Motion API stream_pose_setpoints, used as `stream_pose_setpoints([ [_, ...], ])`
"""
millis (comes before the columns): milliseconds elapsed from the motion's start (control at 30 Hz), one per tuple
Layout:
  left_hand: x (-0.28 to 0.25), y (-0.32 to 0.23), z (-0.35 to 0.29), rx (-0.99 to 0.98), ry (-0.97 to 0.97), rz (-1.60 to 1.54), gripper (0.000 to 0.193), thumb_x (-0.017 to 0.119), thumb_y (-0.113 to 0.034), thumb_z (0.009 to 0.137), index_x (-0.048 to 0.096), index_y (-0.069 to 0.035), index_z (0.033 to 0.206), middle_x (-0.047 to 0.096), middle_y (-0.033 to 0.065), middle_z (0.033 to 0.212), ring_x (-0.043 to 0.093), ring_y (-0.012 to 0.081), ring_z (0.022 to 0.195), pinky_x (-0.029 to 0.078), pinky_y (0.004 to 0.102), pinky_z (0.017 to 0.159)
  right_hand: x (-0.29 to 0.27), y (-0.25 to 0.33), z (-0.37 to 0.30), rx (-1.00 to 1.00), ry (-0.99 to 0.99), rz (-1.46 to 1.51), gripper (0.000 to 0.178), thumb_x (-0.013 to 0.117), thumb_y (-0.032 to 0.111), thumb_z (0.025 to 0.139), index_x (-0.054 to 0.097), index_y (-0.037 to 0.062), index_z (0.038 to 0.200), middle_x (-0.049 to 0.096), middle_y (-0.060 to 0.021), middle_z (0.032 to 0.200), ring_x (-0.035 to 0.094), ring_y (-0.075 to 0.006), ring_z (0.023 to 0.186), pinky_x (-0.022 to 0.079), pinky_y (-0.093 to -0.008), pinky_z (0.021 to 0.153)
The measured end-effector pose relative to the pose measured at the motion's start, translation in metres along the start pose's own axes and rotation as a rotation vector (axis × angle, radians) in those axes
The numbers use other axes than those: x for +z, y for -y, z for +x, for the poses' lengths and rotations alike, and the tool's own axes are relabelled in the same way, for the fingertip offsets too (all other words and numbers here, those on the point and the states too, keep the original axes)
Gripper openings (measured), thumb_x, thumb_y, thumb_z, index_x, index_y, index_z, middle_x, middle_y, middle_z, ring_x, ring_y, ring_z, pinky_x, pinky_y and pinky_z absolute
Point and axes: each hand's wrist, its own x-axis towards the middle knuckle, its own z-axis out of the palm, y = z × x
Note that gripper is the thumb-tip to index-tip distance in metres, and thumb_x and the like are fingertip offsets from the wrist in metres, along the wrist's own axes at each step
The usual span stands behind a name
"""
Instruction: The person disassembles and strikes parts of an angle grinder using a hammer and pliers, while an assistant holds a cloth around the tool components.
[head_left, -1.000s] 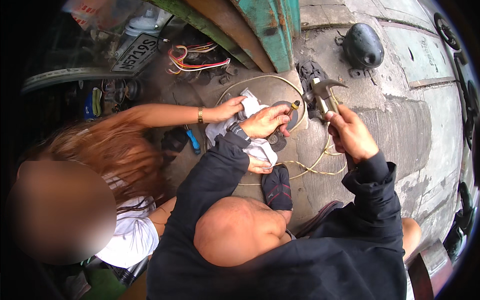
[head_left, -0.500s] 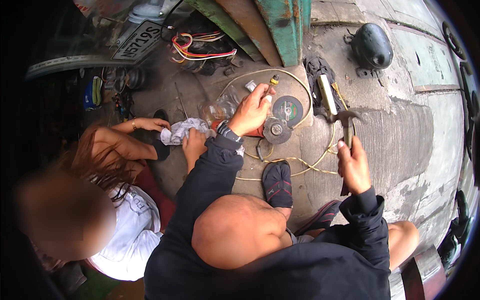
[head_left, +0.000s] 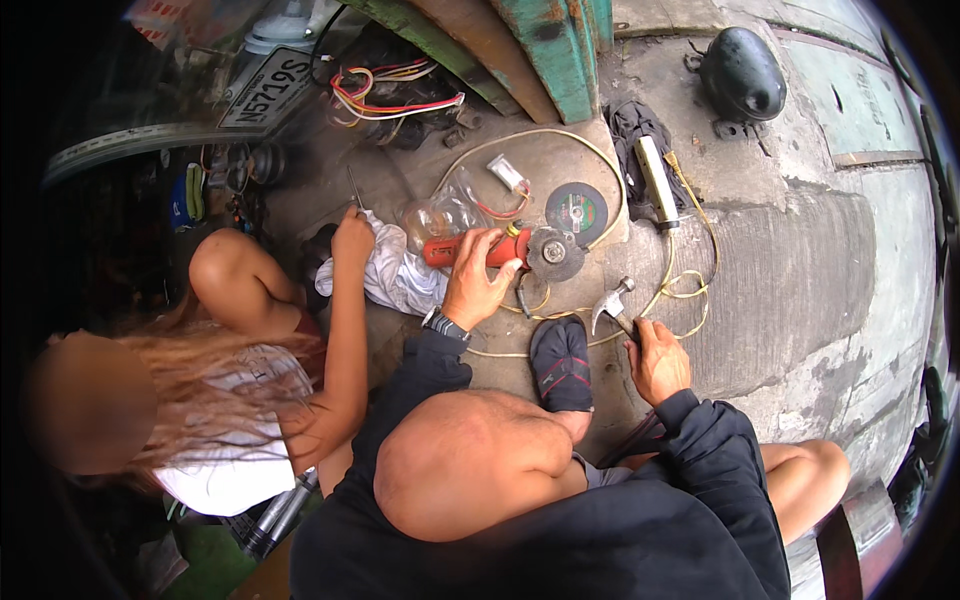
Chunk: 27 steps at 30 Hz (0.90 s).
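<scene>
A red angle grinder [head_left: 440,250] with a grey disc at its head lies on the concrete. My left hand [head_left: 478,285] is across its body, thumb on one side and fingers on the other. By the fingers, a small yellow piece [head_left: 515,229] shows at the grinder; whether it is part of the tool I cannot tell. In my right hand [head_left: 660,362] is a claw hammer [head_left: 615,303], gripped by the handle, its head low over the ground beside my sandalled foot [head_left: 562,362]. A loose cutting disc [head_left: 577,212] lies flat beyond the grinder.
At left, a co-worker's hand [head_left: 353,238] is at a thin metal rod [head_left: 356,186], beside a whitish cloth [head_left: 400,272]. A small white part with red wires [head_left: 508,173], a clear plastic bottle [head_left: 430,218], a power strip [head_left: 656,185], looping cord [head_left: 690,285] and a dark tank [head_left: 743,75] lie around.
My left hand, raised earlier with a small yellow-and-black-ended piece, has come down onto the grinder. The hammer has moved down and left. The co-worker's hand has shifted to the rod.
</scene>
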Motion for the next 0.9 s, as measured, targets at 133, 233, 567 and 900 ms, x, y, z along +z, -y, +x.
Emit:
stream_pose_setpoints([
  [133, 0.009, -0.007, 0.01, -0.277, -0.165, -0.216, 0.034, 0.055, 0.001, 0.092, 0.057, -0.004, 0.125, 0.06, 0.0151, 0.11, 0.063, 0.0313, 0.097, 0.05, 0.043, 0.086, 0.017, -0.013, 0.01, -0.07, -0.064, -0.048, 0.036, 0.065, 0.017, 0.09, 0.058, 0.0044, 0.123, 0.06, -0.018, 0.1, 0.06, -0.0377, 0.096, 0.049, -0.0474, 0.083],
  [233, 0.0, -0.01, 0.045, 0.045, -0.067, 0.004, 0.025, 0.051, 0.003, 0.093, 0.06, -0.005, 0.115, 0.059, 0.0152, 0.109, 0.063, 0.0335, 0.099, 0.051, 0.0412, 0.086, 0.025, -0.019, 0.02, -0.093, -0.074, -0.058, 0.038, 0.066, 0.016, 0.089, 0.058, 0.0038, 0.124, 0.059, -0.0174, 0.103, 0.059, -0.037, 0.098, 0.048, -0.0467, 0.086],
  [567, 0.011, -0.009, 0.082, 0.194, 0.062, 0.023, 0.018, 0.065, -0.012, 0.092, 0.064, -0.004, 0.108, 0.06, 0.0135, 0.123, 0.059, 0.0349, 0.115, 0.047, 0.0411, 0.099, 0.026, 0.006, 0.056, -0.083, -0.209, 0.196, 0.033, 0.07, 0.017, 0.09, 0.062, 0.0005, 0.117, 0.059, -0.0195, 0.107, 0.06, -0.039, 0.096, 0.049, -0.0448, 0.085],
  [900, 0.011, -0.004, 0.033, 0.099, 0.306, -0.04, 0.082, 0.085, -0.038, 0.075, 0.048, -0.008, 0.141, 0.053, 0.0138, 0.14, 0.045, 0.0349, 0.134, 0.033, 0.0462, 0.113, 0.067, 0.055, 0.112, 0.465, -0.015, 1.296, 0.016, 0.071, 0.007, 0.093, 0.055, 0.005, 0.098, 0.061, -0.0012, 0.076, 0.057, -0.0093, 0.06, 0.049, -0.0263, 0.054],
])
